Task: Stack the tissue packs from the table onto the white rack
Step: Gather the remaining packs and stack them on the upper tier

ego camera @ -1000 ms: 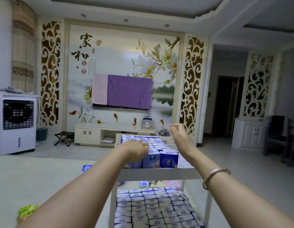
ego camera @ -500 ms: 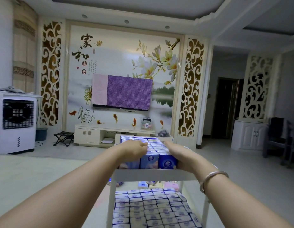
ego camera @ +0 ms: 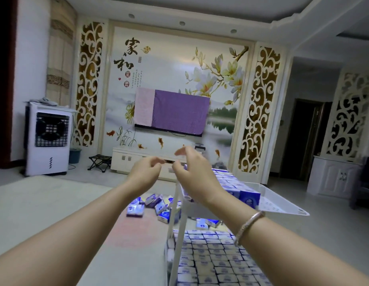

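Note:
The white rack stands at the right, its top shelf filled with rows of blue-and-white tissue packs. A lower shelf is also covered with packs lying flat. Several loose tissue packs lie scattered on a low surface left of the rack. My left hand hovers in the air left of the rack, fingers loosely curled, holding nothing. My right hand is raised above the rack's left corner, fingers relaxed and empty; a bracelet sits on that wrist.
A white air cooler stands at the far left, with a small folding stool and a white TV cabinet by the wall. A white cupboard stands at the right. Open floor lies to the left.
Both hands have lifted off the packs on the top shelf and moved left. The view has swung left, so the rack now sits at the right and the loose packs show.

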Motion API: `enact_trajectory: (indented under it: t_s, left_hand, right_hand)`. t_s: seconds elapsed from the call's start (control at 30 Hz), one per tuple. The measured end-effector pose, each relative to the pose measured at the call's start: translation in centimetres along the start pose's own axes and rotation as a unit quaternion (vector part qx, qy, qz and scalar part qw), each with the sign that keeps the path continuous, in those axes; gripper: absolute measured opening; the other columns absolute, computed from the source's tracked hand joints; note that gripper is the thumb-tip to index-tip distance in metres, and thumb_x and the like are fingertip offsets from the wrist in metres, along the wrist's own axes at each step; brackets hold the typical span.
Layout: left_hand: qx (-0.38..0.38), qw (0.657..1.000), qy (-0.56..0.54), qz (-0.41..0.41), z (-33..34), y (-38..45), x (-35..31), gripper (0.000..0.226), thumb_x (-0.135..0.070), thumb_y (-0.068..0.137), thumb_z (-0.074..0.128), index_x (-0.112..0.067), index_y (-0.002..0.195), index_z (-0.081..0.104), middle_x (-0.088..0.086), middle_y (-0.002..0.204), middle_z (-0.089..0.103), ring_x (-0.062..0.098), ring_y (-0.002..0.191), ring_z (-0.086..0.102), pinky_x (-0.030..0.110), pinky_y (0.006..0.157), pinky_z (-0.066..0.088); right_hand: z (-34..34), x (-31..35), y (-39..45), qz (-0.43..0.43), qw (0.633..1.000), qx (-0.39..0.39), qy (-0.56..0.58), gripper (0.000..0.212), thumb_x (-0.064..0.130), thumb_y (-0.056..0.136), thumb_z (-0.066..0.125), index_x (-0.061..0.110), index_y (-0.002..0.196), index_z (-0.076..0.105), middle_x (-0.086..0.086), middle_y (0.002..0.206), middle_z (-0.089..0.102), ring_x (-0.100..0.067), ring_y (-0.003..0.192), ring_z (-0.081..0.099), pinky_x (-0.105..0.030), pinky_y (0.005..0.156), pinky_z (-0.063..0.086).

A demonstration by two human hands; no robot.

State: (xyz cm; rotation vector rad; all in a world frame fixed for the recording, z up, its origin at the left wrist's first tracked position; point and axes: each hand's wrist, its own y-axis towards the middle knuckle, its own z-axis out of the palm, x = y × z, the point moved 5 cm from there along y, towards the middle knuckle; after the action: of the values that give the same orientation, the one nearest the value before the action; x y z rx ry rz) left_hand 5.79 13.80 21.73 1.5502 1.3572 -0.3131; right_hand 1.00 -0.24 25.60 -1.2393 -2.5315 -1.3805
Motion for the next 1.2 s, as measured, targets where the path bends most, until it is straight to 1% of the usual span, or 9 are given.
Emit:
enact_trajectory:
  t_s: [0.13, 0.23, 0.43, 0.53, 0.73, 0.87, 0.97, 1.07, 1.2]
  left_hand:
    - [-0.018, 0.998, -0.007, -0.061, -4.2, -0.9, 7.9, 0.029, -0.011, 0.093, 0.044, -0.015, 0.112, 0.066, 0.001, 0.118, 0.065, 0.016, 0.115, 0.056, 0.029, 0.096, 0.041]
    - [-0.039, 0.993, -0.001, -0.111, -6.3, -1.7, 14.3, 0.028, -0.008, 0.092, 0.045, -0.015, 0.109, 0.066, 0.004, 0.119, 0.065, 0.017, 0.115, 0.056, 0.024, 0.091, 0.038]
    - [-0.024, 0.982, 0.002, -0.19, -4.3, -2.3, 26.3, 0.03, -0.007, 0.092, 0.043, -0.015, 0.11, 0.066, 0.005, 0.123, 0.063, 0.02, 0.111, 0.057, 0.023, 0.081, 0.04]
    - [0.003, 0.98, 0.001, -0.199, -1.4, -1.0, 30.7, 0.032, -0.008, 0.092, 0.044, -0.015, 0.117, 0.062, 0.003, 0.128, 0.059, 0.022, 0.115, 0.056, 0.03, 0.087, 0.043]
    - [0.133, 0.983, 0.054, -0.114, 6.9, 2.9, 35.1, 0.063, -0.009, 0.092, 0.047, -0.016, 0.149, 0.023, 0.002, 0.156, 0.022, 0.018, 0.143, 0.024, 0.025, 0.113, 0.02]
    - [0.201, 0.961, 0.18, -0.063, 11.5, 6.3, 36.9, 0.074, -0.021, 0.093, 0.045, -0.027, 0.153, 0.002, -0.007, 0.161, -0.007, 0.025, 0.148, 0.002, 0.041, 0.118, 0.013]
    - [0.233, 0.935, 0.261, -0.062, 13.7, 8.4, 37.8, 0.07, -0.031, 0.096, 0.04, -0.035, 0.151, -0.002, -0.012, 0.158, -0.017, 0.028, 0.147, -0.011, 0.052, 0.117, 0.01]
    - [0.239, 0.923, 0.291, -0.078, 15.1, 9.3, 38.6, 0.065, -0.041, 0.097, 0.037, -0.038, 0.151, 0.001, -0.012, 0.159, -0.011, 0.026, 0.147, -0.01, 0.059, 0.114, 0.004]
    - [0.198, 0.922, 0.328, -0.058, 14.8, 8.5, 38.1, 0.058, -0.046, 0.094, 0.042, -0.036, 0.148, 0.021, -0.002, 0.151, 0.02, 0.031, 0.137, 0.024, 0.059, 0.111, 0.015]
  right_hand:
    - [7.6, 2.8, 1.3, 0.004, 0.999, 0.043, 0.031, 0.028, 0.018, 0.091, 0.047, 0.01, 0.117, 0.053, -0.006, 0.117, 0.057, -0.02, 0.109, 0.05, -0.029, 0.088, 0.037]
    - [14.1, 2.0, 1.9, 0.05, 0.995, 0.087, 0.028, 0.031, 0.019, 0.09, 0.046, 0.01, 0.12, 0.051, -0.009, 0.116, 0.057, -0.025, 0.107, 0.051, -0.031, 0.085, 0.038]
    - [26.5, -6.0, 0.5, 0.177, 0.968, 0.174, -0.036, 0.029, 0.017, 0.087, 0.045, 0.005, 0.113, 0.05, -0.014, 0.116, 0.054, -0.031, 0.111, 0.049, -0.039, 0.09, 0.043]
    - [31.1, -10.8, -0.4, 0.212, 0.948, 0.222, -0.086, 0.035, 0.018, 0.087, 0.047, 0.005, 0.12, 0.047, -0.014, 0.127, 0.049, -0.031, 0.12, 0.044, -0.036, 0.095, 0.039]
    - [36.2, -20.2, -0.9, 0.264, 0.913, 0.249, -0.186, 0.048, 0.022, 0.087, 0.048, 0.008, 0.133, 0.04, -0.013, 0.143, 0.036, -0.031, 0.136, 0.027, -0.043, 0.108, 0.031]
    - [37.4, -23.9, -0.3, 0.291, 0.905, 0.199, -0.237, 0.058, 0.026, 0.09, 0.043, 0.008, 0.144, 0.029, -0.011, 0.153, 0.023, -0.028, 0.144, 0.012, -0.049, 0.114, 0.023]
    - [38.6, -25.8, 0.4, 0.32, 0.899, 0.203, -0.22, 0.06, 0.03, 0.096, 0.035, 0.015, 0.151, 0.017, -0.002, 0.16, 0.007, -0.024, 0.147, -0.004, -0.056, 0.114, 0.011]
    - [39.6, -27.3, 0.2, 0.335, 0.891, 0.228, -0.207, 0.06, 0.04, 0.097, 0.031, 0.017, 0.15, 0.018, 0.001, 0.159, 0.008, -0.023, 0.147, -0.002, -0.057, 0.112, 0.012]
    - [39.0, -26.7, -0.1, 0.313, 0.908, 0.194, -0.199, 0.049, 0.037, 0.095, 0.04, 0.013, 0.138, 0.036, -0.007, 0.148, 0.03, -0.028, 0.139, 0.02, -0.05, 0.109, 0.029]
